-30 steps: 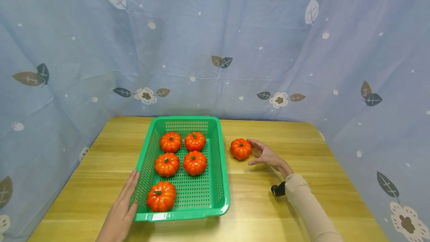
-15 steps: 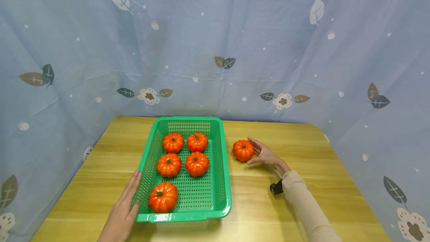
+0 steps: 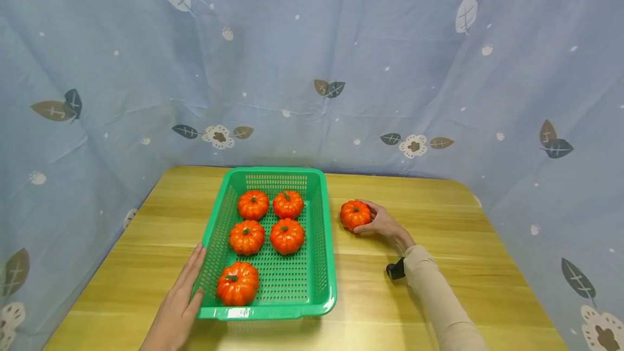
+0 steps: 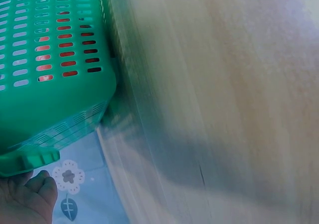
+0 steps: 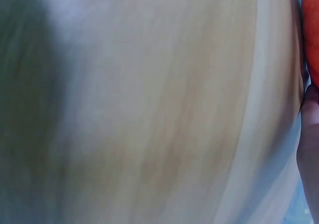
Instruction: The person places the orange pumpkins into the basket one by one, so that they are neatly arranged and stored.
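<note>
My right hand (image 3: 385, 224) holds a small orange pumpkin (image 3: 353, 215) on the table, right of the basket, with the thumb on its near side and the fingers round its far right. In the right wrist view, only an edge of this pumpkin (image 5: 312, 35) shows, the thumb (image 5: 309, 139) against it. My left hand (image 3: 174, 307) lies with straight fingers along the left rim of a green plastic basket (image 3: 265, 313). Several more orange pumpkins sit in the basket, one of them (image 3: 237, 284) at its near left corner. The left wrist view shows the fingers (image 4: 42, 186) beneath the basket's rim.
Basket and loose pumpkin stand on a wood-grain table (image 3: 390, 313). A blue curtain (image 3: 292, 69) with leaf and flower prints hangs behind the table and along both sides. A small black device (image 3: 396, 270) sits at the right wrist, by the beige sleeve (image 3: 439, 297).
My right hand has moved left and closed its thumb and fingers onto the loose pumpkin. The left hand stays at the basket's rim. The head view has shifted slightly.
</note>
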Motion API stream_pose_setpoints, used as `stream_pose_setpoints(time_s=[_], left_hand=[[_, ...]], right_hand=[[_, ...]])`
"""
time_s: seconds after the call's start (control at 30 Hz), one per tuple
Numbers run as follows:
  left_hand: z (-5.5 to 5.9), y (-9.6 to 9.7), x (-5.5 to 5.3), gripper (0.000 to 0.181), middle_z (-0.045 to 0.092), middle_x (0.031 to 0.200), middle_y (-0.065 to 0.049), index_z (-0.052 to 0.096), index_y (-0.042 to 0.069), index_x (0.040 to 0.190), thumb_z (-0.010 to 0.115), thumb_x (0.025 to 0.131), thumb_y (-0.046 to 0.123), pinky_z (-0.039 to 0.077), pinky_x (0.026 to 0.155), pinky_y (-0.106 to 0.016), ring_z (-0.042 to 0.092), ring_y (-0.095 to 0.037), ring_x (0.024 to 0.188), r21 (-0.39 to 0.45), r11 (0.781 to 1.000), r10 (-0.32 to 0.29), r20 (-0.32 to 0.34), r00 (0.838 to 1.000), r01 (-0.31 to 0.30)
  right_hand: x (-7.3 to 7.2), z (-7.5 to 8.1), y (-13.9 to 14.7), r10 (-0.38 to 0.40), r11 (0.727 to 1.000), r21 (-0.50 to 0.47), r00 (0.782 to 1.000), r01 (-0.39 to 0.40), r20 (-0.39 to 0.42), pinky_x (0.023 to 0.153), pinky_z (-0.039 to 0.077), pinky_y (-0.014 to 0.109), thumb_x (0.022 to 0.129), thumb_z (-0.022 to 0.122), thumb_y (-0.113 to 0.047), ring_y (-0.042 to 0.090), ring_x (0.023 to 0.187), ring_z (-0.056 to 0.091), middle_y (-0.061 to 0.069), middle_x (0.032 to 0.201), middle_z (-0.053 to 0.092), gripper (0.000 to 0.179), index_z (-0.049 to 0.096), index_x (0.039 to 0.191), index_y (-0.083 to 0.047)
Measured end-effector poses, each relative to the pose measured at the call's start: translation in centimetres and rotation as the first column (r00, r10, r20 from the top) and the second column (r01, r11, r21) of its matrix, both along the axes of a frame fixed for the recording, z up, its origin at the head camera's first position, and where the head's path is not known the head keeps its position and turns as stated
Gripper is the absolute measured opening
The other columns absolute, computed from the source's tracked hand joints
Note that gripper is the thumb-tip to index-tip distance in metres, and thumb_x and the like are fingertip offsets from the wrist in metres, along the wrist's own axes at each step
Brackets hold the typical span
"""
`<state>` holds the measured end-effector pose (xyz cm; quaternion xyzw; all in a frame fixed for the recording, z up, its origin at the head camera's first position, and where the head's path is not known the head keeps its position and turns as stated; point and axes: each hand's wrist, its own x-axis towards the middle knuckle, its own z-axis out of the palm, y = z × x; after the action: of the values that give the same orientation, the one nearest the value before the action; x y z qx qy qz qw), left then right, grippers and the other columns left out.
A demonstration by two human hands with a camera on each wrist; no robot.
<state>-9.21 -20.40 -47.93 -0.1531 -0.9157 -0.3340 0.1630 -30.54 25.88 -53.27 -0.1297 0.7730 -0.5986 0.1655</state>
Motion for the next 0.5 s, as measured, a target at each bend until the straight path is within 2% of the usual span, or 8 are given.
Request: stream_pose_setpoints(time_s=[0.1, 0.23, 0.37, 0.5], left_hand=[[-0.1, 0.1, 0.1, 0.076, 0.015, 0.16, -0.005, 0.021, 0.008, 0.153, 0.053, 0.085, -0.005, 0.007, 0.104, -0.003, 0.011, -0.001, 0.14, -0.001, 1.0, 0.006, -0.001, 1.0, -0.006], [0.0, 0.1, 0.1, 0.077, 0.014, 0.16, -0.004, 0.021, 0.008, 0.153, 0.053, 0.085, -0.005, 0.006, 0.105, -0.004, 0.015, -0.01, 0.142, -0.001, 1.0, 0.011, 0.003, 1.0, -0.011], [0.3, 0.1, 0.1, 0.077, 0.015, 0.16, -0.004, 0.021, 0.007, 0.153, 0.053, 0.084, -0.006, 0.007, 0.107, -0.005, 0.021, -0.021, 0.142, 0.001, 1.0, 0.01, -0.003, 1.0, -0.01], [0.3, 0.1, 0.1, 0.077, 0.015, 0.16, -0.005, 0.022, 0.007, 0.153, 0.054, 0.084, -0.006, 0.007, 0.108, -0.006, 0.021, -0.022, 0.142, 0.0, 1.0, 0.01, -0.009, 1.0, -0.01]], right_hand=[[0.5, 0.3, 0.4, -0.029, 1.0, 0.0, 0.999, 0.029, 0.018, 0.103, 0.043, 0.044, 0.072, 0.082, -0.005, 0.036, 0.125, 0.046, 0.023, 0.142, 0.043, 0.087, 0.037, 0.146, -0.005], [1.3, 1.3, 1.0, -0.046, 0.999, 0.016, 0.999, 0.046, -0.001, 0.099, 0.047, 0.04, 0.072, 0.082, -0.007, 0.035, 0.123, 0.049, 0.023, 0.141, 0.043, 0.086, 0.038, 0.146, -0.005], [2.0, 3.2, 1.2, -0.053, 0.999, 0.009, 0.997, 0.053, -0.052, 0.095, 0.051, 0.036, 0.072, 0.082, -0.006, 0.037, 0.121, 0.051, 0.025, 0.14, 0.044, 0.086, 0.039, 0.145, -0.001], [2.9, 5.4, 1.0, -0.065, 0.998, 0.016, 0.993, 0.067, -0.099, 0.091, 0.052, 0.031, 0.069, 0.084, -0.005, 0.036, 0.118, 0.053, 0.026, 0.138, 0.047, 0.085, 0.042, 0.142, 0.001]])
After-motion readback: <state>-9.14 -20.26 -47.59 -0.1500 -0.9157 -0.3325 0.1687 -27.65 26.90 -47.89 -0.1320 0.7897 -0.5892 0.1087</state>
